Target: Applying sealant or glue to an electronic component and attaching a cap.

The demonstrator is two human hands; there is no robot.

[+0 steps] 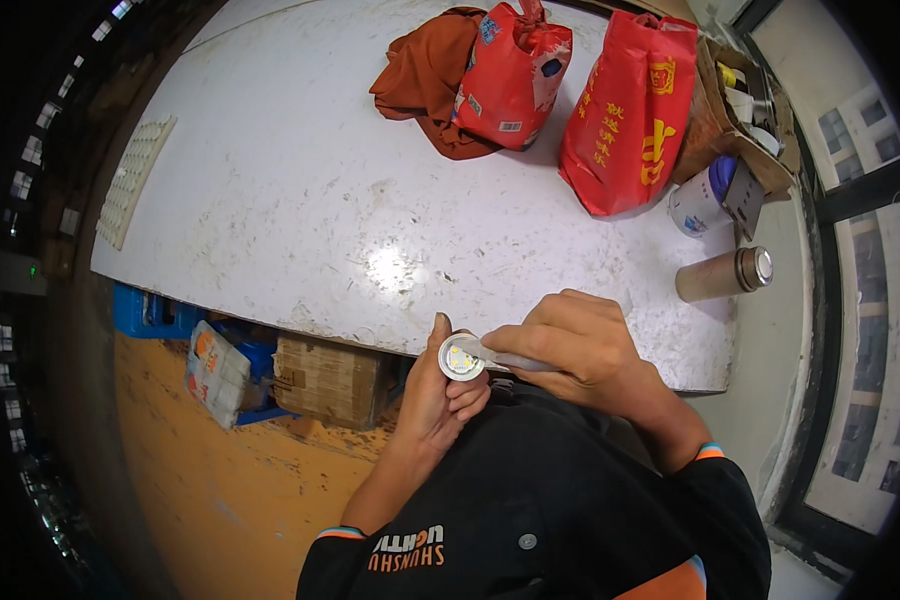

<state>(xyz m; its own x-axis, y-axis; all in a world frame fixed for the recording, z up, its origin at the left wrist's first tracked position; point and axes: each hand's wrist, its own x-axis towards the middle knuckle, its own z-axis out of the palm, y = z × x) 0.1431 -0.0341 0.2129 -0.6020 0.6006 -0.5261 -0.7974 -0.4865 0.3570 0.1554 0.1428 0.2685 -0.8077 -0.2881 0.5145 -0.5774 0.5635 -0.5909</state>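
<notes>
Two hands are working at lower centre: left hand [432, 395] is gripping a round LED module [461, 358]; right hand [580, 350] is pinching a thin clear tube [505, 355] against it.

Bright overhead glare on white table [390, 268]; sharp centre, fisheye bend w/ dark rim.

The white scuffed tabletop [300, 190] lies open near and left; red plastic bags [625, 115] and a tan metal flask [722, 275] crowd the far right.
</notes>
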